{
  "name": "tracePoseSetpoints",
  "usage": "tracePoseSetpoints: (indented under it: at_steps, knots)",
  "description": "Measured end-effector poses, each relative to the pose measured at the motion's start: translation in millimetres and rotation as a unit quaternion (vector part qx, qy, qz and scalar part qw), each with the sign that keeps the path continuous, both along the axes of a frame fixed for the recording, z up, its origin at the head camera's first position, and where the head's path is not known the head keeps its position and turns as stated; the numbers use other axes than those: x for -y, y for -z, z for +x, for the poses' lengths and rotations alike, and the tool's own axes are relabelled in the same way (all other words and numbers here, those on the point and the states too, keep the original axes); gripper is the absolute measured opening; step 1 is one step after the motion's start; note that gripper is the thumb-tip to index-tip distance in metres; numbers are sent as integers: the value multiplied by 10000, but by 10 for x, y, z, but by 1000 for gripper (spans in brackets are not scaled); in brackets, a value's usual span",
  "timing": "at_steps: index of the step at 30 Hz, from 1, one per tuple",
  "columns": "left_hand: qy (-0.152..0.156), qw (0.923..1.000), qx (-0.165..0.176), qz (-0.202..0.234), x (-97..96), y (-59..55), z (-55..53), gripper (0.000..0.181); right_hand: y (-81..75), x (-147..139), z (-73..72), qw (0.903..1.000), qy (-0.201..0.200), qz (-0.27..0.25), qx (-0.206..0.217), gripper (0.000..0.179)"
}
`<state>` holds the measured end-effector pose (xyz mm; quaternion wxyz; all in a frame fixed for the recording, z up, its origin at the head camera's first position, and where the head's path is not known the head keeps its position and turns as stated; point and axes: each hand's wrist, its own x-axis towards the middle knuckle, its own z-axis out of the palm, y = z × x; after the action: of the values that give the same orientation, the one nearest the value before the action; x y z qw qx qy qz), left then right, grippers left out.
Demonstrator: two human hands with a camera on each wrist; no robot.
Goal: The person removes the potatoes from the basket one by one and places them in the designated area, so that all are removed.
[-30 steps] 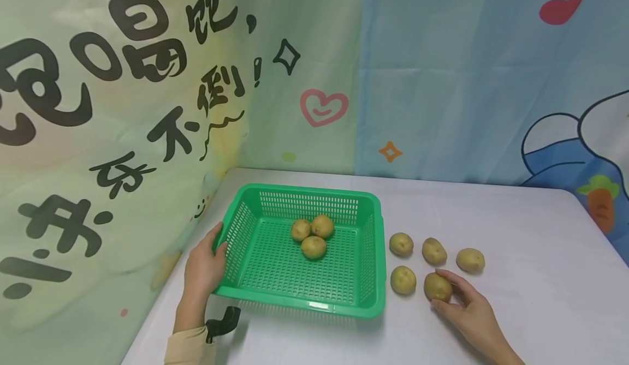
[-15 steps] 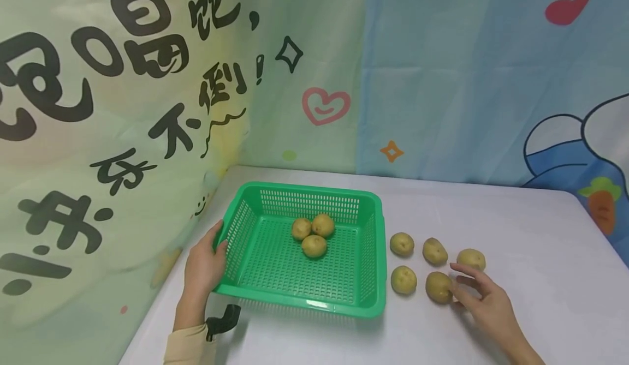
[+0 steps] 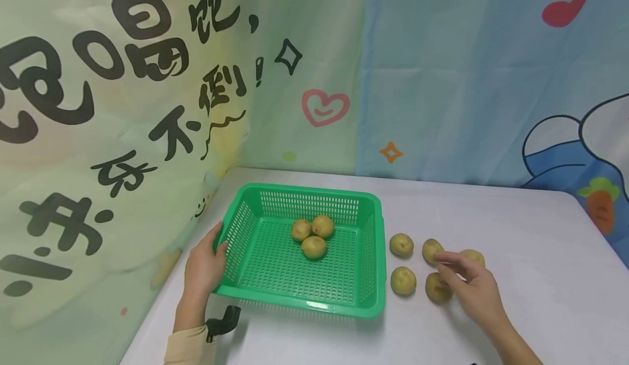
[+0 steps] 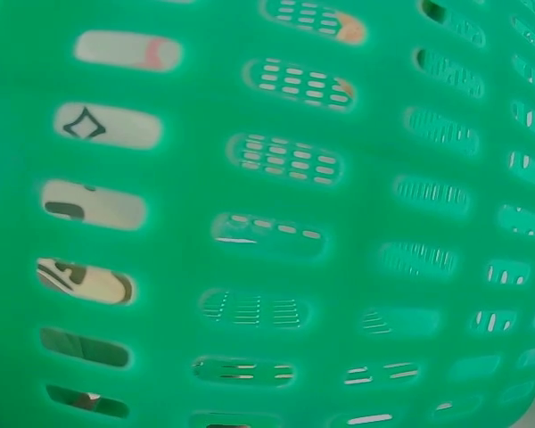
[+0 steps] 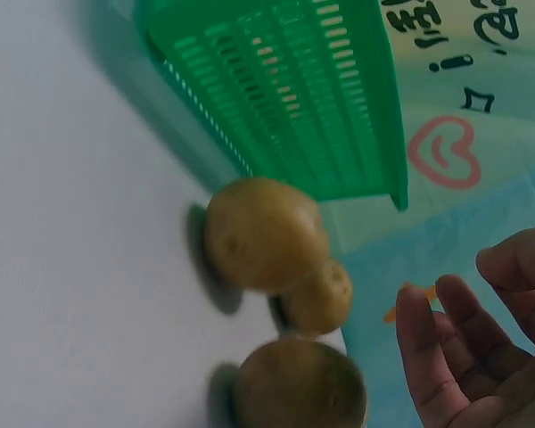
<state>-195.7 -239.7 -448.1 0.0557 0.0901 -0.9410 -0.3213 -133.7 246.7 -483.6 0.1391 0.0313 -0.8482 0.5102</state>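
My left hand (image 3: pixel 203 264) grips the left rim of a green plastic basket (image 3: pixel 304 299), its thumb toward the inside. Three potatoes (image 3: pixel 314 247) sit together inside the basket. To the right of it several more potatoes lie in two rows on the white table. Over these hovers my right hand (image 3: pixel 475 288), fingers loosely bent and holding nothing. Its fingertips overlap the middle back potato (image 3: pixel 431 250) in the head view, above the front potato (image 3: pixel 437 289). The right wrist view has the same hand (image 5: pixel 481 348) with a gap between thumb and fingers. Basket mesh (image 4: pixel 178 223) fills the left wrist view.
Beside the basket are a back potato (image 3: pixel 401 245) and a front one (image 3: pixel 403 281). The far right potato (image 3: pixel 473 256) is partly hidden by my right hand. A printed cloth backdrop (image 3: pixel 442 81) stands behind and left of the table (image 3: pixel 540 256).
My right hand let go of the front potato, drew back to the right, then lifted and came left over the back row. My left hand and the basket stay put.
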Motion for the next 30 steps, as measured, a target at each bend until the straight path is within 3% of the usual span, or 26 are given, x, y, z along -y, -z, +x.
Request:
tracePoseSetpoints:
  at_steps: [5,9,16,22,30]
  knots:
    - [55,10000,60,-25,8,-2,0,51,-123,178,-80,9986,-389,-360,41,19]
    - [1,9999,11,-101,44,-21,10,51,-274,397,-278,9947,-815,-629,3,19]
    - [-55,10000,68,-17,35,-11,30,51,-535,811,-608,9890,-1358,-449,371,20]
    - [-61,10000,40,-45,8,5,4,51,-588,968,-768,9841,-1615,-79,736,26]
    - [6,9999,74,-81,2,-24,0,51,-627,983,-912,9712,-1858,-49,1489,35]
